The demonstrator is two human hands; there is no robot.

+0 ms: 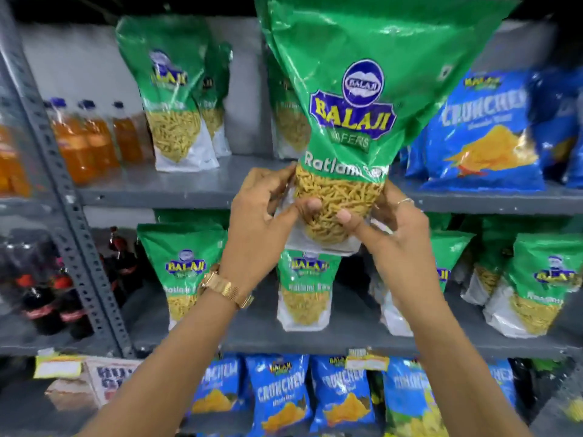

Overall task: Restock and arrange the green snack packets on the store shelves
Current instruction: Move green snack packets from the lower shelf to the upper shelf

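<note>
Left hand [262, 212] and right hand [391, 228] clasp the lower end of a green snack packet [350, 99], frame centre, before the upper shelf [176, 184] (top-heavy; it could flop, toppling standing packets [172, 102])

The big green packet [350, 99] says "BALAJI WAFERS" and "Ratlami". The blue bags [482, 134] say "CRUNCHEX". A small green packet [186, 272] below says "BALAJI" too.
</note>
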